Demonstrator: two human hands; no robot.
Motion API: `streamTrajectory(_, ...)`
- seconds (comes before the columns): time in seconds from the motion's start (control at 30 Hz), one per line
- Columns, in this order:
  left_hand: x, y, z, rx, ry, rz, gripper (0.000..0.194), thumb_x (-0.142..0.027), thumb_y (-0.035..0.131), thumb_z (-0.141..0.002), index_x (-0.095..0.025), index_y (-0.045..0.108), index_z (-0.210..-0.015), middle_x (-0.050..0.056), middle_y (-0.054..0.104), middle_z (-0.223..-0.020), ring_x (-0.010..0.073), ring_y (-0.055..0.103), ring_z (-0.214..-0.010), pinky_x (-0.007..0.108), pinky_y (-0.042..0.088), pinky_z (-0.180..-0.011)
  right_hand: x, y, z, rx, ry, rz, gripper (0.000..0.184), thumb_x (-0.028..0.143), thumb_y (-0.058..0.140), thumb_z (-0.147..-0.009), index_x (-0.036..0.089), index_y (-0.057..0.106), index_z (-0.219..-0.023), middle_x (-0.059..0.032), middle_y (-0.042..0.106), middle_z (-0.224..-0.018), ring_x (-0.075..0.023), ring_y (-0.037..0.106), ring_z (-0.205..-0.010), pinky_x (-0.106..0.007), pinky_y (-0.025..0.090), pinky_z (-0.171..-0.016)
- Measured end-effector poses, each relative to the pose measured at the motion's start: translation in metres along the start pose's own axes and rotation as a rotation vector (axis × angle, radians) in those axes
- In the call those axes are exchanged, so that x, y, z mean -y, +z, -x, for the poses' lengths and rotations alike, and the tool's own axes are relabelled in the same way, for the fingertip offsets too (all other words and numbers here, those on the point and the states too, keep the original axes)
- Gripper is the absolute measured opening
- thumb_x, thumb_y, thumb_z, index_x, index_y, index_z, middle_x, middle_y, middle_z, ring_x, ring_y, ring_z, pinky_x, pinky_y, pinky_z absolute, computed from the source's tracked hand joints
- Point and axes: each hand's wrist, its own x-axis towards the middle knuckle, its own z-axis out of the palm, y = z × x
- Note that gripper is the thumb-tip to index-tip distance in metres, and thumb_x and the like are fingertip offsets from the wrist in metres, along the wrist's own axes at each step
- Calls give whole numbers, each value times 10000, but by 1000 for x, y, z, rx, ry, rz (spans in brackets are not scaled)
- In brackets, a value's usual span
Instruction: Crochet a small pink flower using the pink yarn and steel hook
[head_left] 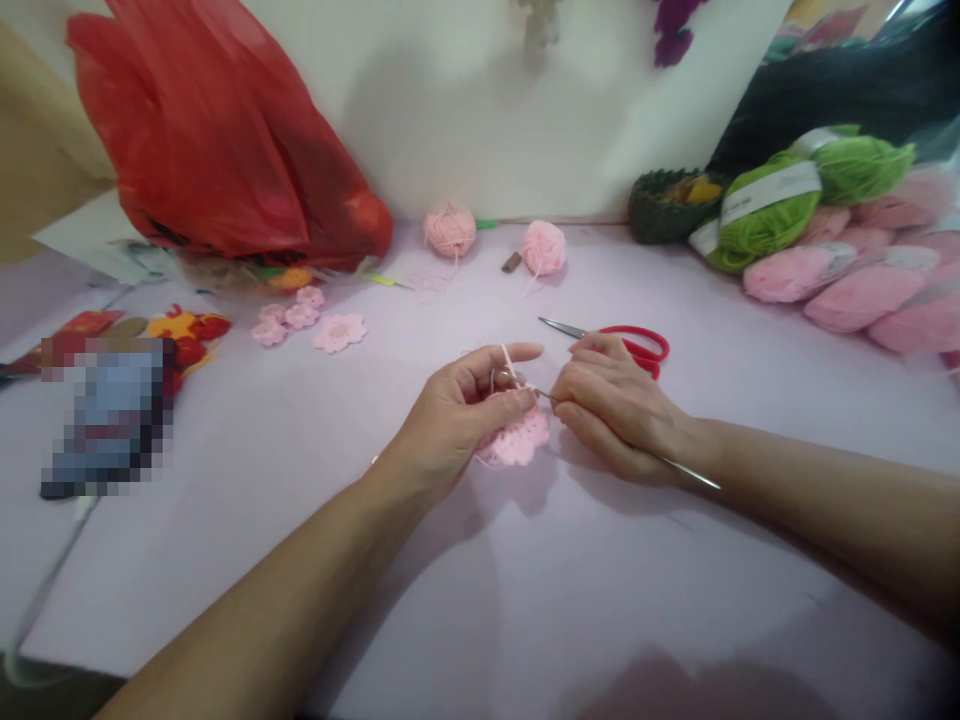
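The desk (pixel 187 540) fills the lower part of the frame, and over it two bare hands work near the centre. The left hand (pixel 457 415) pinches a pink crocheted piece (pixel 517 442) between thumb and fingers; its index finger is stretched out, and a pink strand (pixel 507 358) passes over it. The right hand (pixel 619 412) has its fingers closed around a thin metal hook (pixel 694 474), whose front end meets the upper edge of the piece, while the back end comes out below the palm.

As I judge, a good part of this piece is formed, because its lower edge is already wavy. It is not finished off: the hook is at the edge and the strand is on the finger. How many stitches are left, I cannot tell.

Just behind the right hand lie red-handled scissors (pixel 634 329). Left of centre, a flat pink flower (pixel 340 333) and a group of small pink flowers (pixel 302 316) look complete.

Farther, two pink yarn balls (pixel 450 230) rest at upper centre, green yarn (pixel 772 205) and pink skeins (pixel 862 290) at upper right, and a red bag (pixel 225 150) at upper left.
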Motion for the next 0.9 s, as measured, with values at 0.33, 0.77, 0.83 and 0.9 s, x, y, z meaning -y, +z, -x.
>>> streamTrajectory(0.33, 12, 17, -1, -187, 70, 83, 620, -204, 741, -802, -212, 532, -1386, -59, 563, -733, 60, 504, -581, 197, 394, -532, 13, 13, -3, 20, 132, 470, 271, 227, 398, -1004, 183, 519, -766, 4, 540, -642, -174, 458, -640, -437, 347, -860)
streamTrajectory(0.77, -12, -8, -3, -37, -195, 359, 537, -80, 728, -728, -150, 665, -1257, -39, 529, -666, 59, 489, -572, 188, 409, -577, -2, 2, 1, -66, -57, 247, 186, 217, 423, -986, 199, 503, -819, -7, 607, -693, -169, 498, -666, -449, 388, -938)
streamTrajectory(0.83, -14, -9, -2, -54, -191, 351, 522, -79, 722, -719, -140, 678, -1235, -33, 532, -660, 68, 502, -588, 192, 422, -595, -3, 1, 1, -67, -59, 222, 173, 214, 427, -979, 199, 498, -822, -6, 590, -690, -167, 493, -662, -454, 387, -936)
streamTrajectory(0.9, -15, -11, -2, -60, -204, 343, 503, -79, 710, -716, -140, 691, -1215, -21, 549, -664, 76, 510, -597, 196, 428, -603, -3, 0, 1, -63, -63, 199, 153, 206, 430, -973, 200, 492, -833, -6, 579, -697, -168, 489, -666, -456, 384, -937)
